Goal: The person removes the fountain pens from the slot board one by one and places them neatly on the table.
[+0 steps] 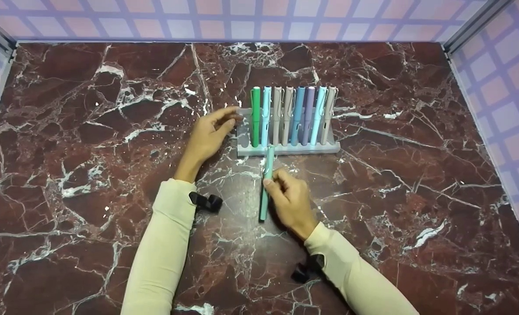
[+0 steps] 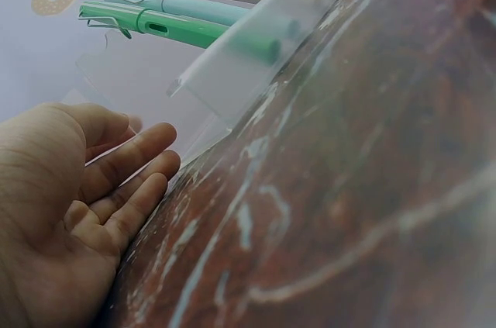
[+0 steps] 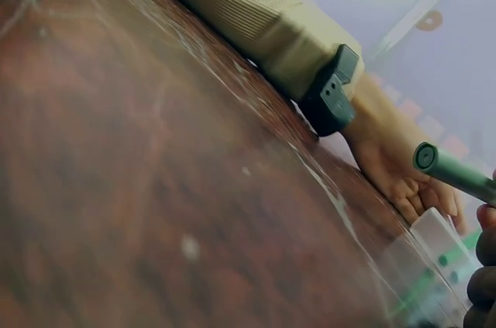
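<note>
A clear pen stand [image 1: 287,151] holds several upright, slightly leaning fountain pens in a row, from a bright green pen [image 1: 256,116] at the left to a beige pen [image 1: 328,116] at the right. My left hand [image 1: 209,133] holds the stand's left edge; in the left wrist view, that hand [image 2: 77,188] has the clear plate [image 2: 147,72] at its thumb and fingertips. Just in front of the stand, my right hand [image 1: 290,199] pinches a teal-green fountain pen [image 1: 265,205] between thumb and fingers. The pen's round end [image 3: 426,156] shows in the right wrist view.
The stand rests on a dark red marbled table [image 1: 110,218] with white veins. Checked panels [image 1: 176,19] close off the back and both sides. Each wrist bears a black camera [image 1: 207,202] on its strap.
</note>
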The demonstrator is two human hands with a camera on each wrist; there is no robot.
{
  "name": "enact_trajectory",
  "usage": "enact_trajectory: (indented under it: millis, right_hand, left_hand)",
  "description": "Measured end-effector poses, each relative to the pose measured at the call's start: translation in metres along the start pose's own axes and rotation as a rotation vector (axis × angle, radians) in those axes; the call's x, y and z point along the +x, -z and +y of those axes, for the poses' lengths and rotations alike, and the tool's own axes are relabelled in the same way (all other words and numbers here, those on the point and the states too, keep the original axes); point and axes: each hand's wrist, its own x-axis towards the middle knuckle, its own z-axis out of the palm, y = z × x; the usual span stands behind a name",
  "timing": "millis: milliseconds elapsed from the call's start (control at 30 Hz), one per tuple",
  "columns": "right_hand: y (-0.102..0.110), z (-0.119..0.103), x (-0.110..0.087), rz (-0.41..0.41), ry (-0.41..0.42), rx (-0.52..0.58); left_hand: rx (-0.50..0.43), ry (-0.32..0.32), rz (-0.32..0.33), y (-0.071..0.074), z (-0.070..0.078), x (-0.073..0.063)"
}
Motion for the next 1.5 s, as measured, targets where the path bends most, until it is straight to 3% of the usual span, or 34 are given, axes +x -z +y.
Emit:
enact_trajectory:
  millis: [267,567,867,1300,1500]
  right_hand:
    - [-0.007,-0.004,0.001,0.017,0.013,-0.028]
    - [-0.017,-0.011,0.0,-0.054,-0.001,-0.011]
    - [-0.025,-0.014,0.001,-0.054,0.004,-0.046]
    - [-0.039,-0.018,0.006,-0.074,0.031,-0.16]
    - [-0.045,-0.022,0.007,-0.065,0.027,-0.228]
  left_hand:
    - [-0.018,-0.003,-0.004,-0.001,0.0,0.0]
    - [0.017,-0.02,0.01,-0.001,0.001,0.001]
    - [0.017,-0.006,0.007,-0.002,0.001,0.001]
    - [-0.005,-0.011,0.005,0.0,-0.001,0.0]
    - [-0.006,-0.046,0.007,0.0,-0.001,0.0]
